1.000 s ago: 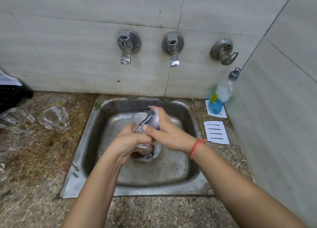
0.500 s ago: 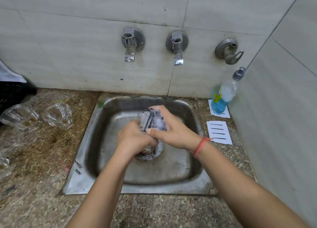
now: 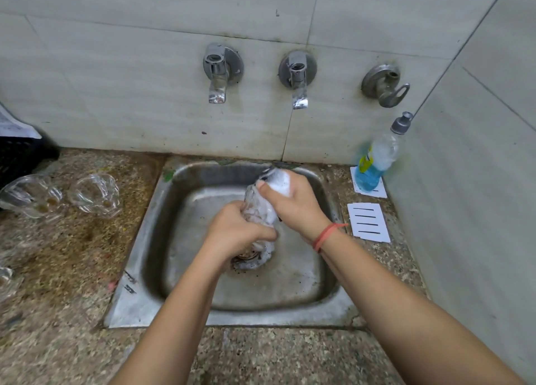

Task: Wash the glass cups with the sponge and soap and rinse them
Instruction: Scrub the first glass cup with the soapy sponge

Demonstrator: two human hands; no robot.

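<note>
Over the steel sink (image 3: 145,257), my left hand (image 3: 235,233) grips the lower part of a clear glass cup (image 3: 259,210) covered in suds. My right hand (image 3: 293,202) holds a foamy sponge (image 3: 280,180) against the cup's upper end; most of the sponge is hidden under my fingers. Two more glass cups (image 3: 32,199) (image 3: 95,196) lie on their sides on the counter to the left. A bottle of blue soap (image 3: 374,164) stands at the sink's back right corner.
Two taps (image 3: 217,77) (image 3: 297,80) and a third fitting (image 3: 383,84) stick out of the tiled wall above the sink; no water runs. White slotted cards (image 3: 368,222) lie right of the sink. A black crate (image 3: 17,158) sits at far left. Another glass (image 3: 5,277) shows at the left edge.
My right hand with the sponge has slid up toward the cup's far end, and suds now cover more of the glass. My left hand keeps its grip.
</note>
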